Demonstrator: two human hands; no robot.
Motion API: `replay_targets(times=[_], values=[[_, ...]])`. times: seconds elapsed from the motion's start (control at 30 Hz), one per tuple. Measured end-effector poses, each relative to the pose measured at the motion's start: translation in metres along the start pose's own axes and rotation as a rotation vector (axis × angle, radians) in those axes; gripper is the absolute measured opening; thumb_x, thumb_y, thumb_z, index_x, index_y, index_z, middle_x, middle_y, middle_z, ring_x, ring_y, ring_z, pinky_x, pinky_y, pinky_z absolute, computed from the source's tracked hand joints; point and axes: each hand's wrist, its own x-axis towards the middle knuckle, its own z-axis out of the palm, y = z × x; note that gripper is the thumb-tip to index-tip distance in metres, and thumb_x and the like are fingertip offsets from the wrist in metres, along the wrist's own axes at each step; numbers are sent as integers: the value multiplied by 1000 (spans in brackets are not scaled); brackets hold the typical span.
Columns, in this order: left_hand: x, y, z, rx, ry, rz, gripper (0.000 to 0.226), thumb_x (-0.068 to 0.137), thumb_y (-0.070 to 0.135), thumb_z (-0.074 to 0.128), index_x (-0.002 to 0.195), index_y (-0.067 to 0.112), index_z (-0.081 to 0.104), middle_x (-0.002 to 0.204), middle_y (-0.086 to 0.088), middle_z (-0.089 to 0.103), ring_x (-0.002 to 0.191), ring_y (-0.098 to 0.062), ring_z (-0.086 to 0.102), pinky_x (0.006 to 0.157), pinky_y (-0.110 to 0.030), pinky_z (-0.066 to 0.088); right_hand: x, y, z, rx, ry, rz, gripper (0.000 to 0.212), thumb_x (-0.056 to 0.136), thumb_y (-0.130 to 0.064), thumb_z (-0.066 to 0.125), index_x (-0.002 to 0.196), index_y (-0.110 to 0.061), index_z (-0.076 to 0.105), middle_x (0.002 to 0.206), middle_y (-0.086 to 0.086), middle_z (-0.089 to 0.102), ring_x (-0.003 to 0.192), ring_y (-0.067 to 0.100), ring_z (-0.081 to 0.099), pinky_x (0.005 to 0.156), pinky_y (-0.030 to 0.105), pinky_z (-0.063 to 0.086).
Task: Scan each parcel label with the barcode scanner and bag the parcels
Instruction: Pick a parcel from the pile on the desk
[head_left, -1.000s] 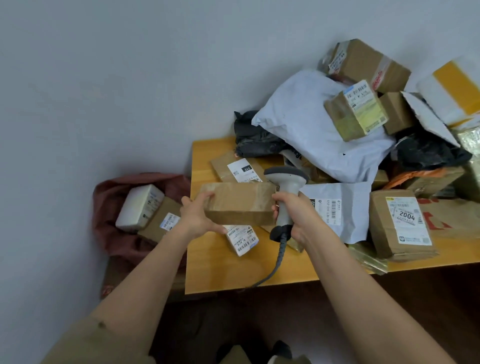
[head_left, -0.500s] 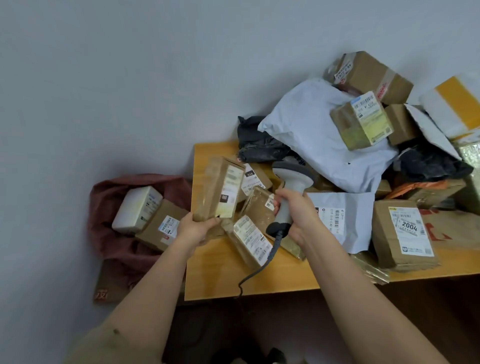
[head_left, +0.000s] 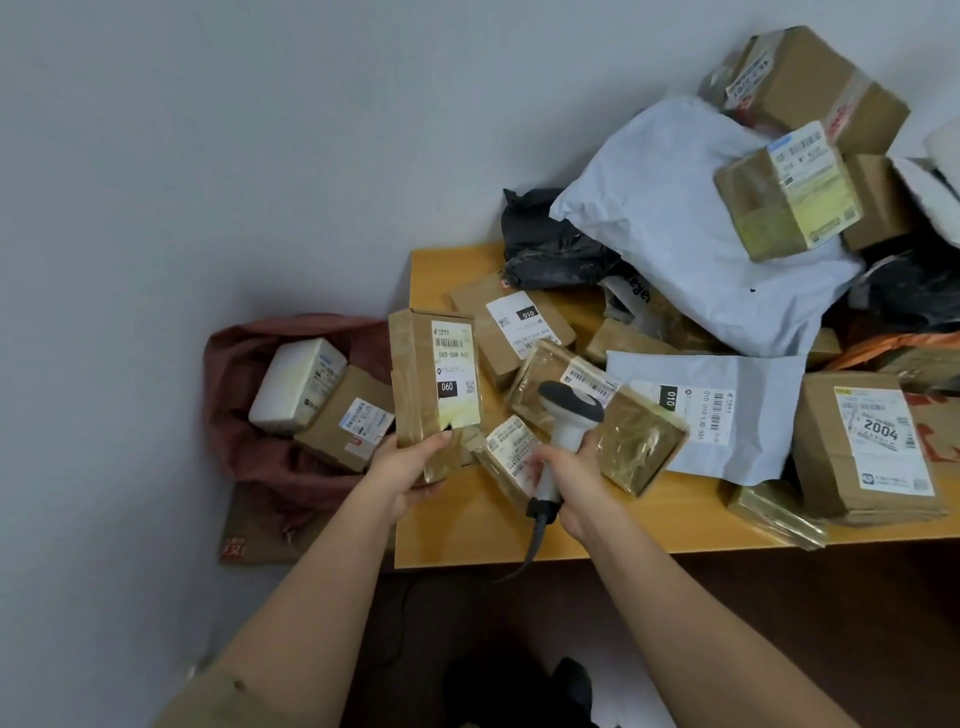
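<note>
While left hand grips parcel, right hand grips scanner

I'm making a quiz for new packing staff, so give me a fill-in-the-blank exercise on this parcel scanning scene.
1. The left hand holds a taped parcel whose label's black square reads ____.
2. The right hand grips the handle of the ____.
3. The red bag beside the table shows ____ parcels inside.
4. The box at the table's right edge is labelled ____.

Missing words: 060; barcode scanner; two; 2004
</note>
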Motion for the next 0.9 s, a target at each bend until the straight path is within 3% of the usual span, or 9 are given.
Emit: replay_targets(times=[0.13, 0.23, 0.33, 0.47, 0.57, 0.67, 0.77, 0.9], values=[[-1, -4, -5, -119, 31, -1, 47, 78, 22, 81, 116, 23, 55, 116, -5, 62, 104, -25, 61, 73, -40, 59, 4, 3, -1, -193, 134, -45, 57, 86, -3, 66, 129, -29, 40, 134, 16, 45, 109, 39, 60, 81, 46, 58], [-4, -2, -10, -226, 26, -19, 37, 78, 19, 80, 105, 23, 55, 110, -6, 63, 99, -25, 62, 63, -36, 58, 3, 6, -2, -210, 107, -31, 55, 85, -5, 70, 122, -31, 39, 128, 17, 50, 105, 38, 63, 83, 49, 58], [-7, 0, -15, -315, -19, -57, 36, 79, 18, 80, 107, 20, 57, 107, -9, 66, 97, -26, 64, 61, -35, 58, 5, 10, -4, -175, 43, -17, 59, 84, -2, 74, 122, -29, 38, 118, 14, 62, 97, 31, 68, 83, 51, 58], [-11, 2, -16, -420, -51, -103, 42, 74, 17, 81, 109, 14, 59, 105, -14, 68, 97, -28, 65, 59, -35, 58, 5, 11, -3, -90, -20, 23, 70, 82, 3, 75, 132, -28, 36, 111, 9, 67, 88, 22, 72, 67, 37, 60], [-12, 5, -17, -518, -55, -113, 44, 73, 18, 81, 109, 11, 57, 107, -17, 65, 98, -30, 64, 60, -35, 58, 3, 8, -2, -74, -51, 39, 81, 79, -1, 80, 139, -28, 33, 105, 6, 71, 78, 13, 72, 57, 26, 53], [-12, 8, -18, -575, -6, -77, 38, 79, 20, 78, 109, 10, 58, 108, -15, 65, 97, -27, 63, 59, -33, 58, 3, 6, -1, -113, -52, 26, 78, 76, -4, 83, 136, -27, 37, 95, 2, 73, 64, 5, 71, 49, 20, 48], [-11, 15, -26, -679, 67, -37, 37, 81, 20, 77, 109, 10, 55, 112, -13, 63, 100, -26, 62, 63, -34, 57, 5, 5, -7, -149, -13, 2, 82, 75, 0, 82, 138, -28, 37, 96, 2, 72, 68, 8, 71, 53, 22, 49], [-8, 24, -47, -757, 148, -6, 52, 83, 23, 76, 126, 8, 51, 121, -14, 59, 109, -29, 60, 67, -35, 57, 6, 7, -16, -183, 33, -1, 86, 76, 4, 81, 142, -25, 34, 103, 6, 69, 75, 14, 72, 56, 25, 53]])
